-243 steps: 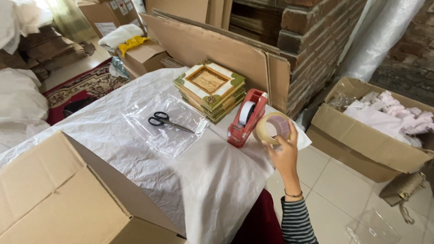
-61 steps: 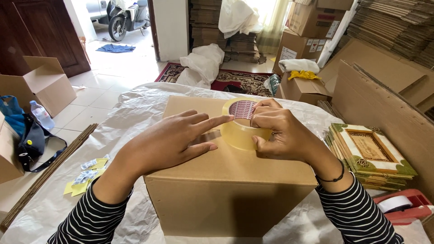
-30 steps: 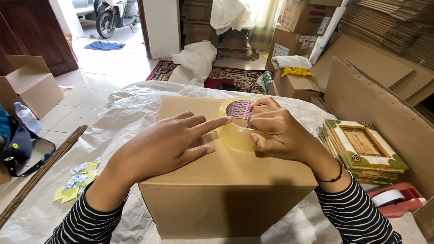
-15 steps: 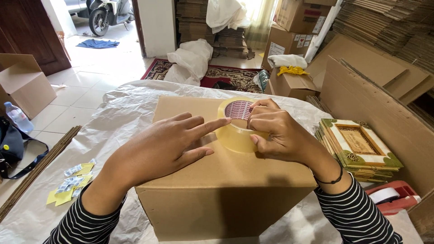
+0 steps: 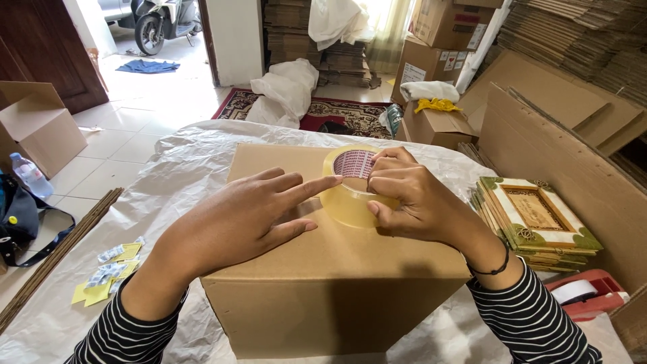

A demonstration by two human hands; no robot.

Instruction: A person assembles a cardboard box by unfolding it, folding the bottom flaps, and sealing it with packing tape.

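Tape roll stands on top of the cardboard box, gripped by the right hand. Left hand lies flat on the box, fingers spread, forefinger touching the roll. Right of the box sits a stack of picture frames.

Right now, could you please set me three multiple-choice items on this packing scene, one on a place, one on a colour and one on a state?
1. Where does the tape roll sit?
A. on top of the cardboard box
B. on the floor
C. on the picture frames

2. What colour is the tape dispenser?
A. blue
B. red
C. green

3. How is the left hand placed?
A. clenched in a fist
B. lifted off the box
C. flat on the box top, forefinger at the roll

Answers: 1 A, the right hand holds it on the lid; 2 B, its body is red; 3 C, fingers lie spread.
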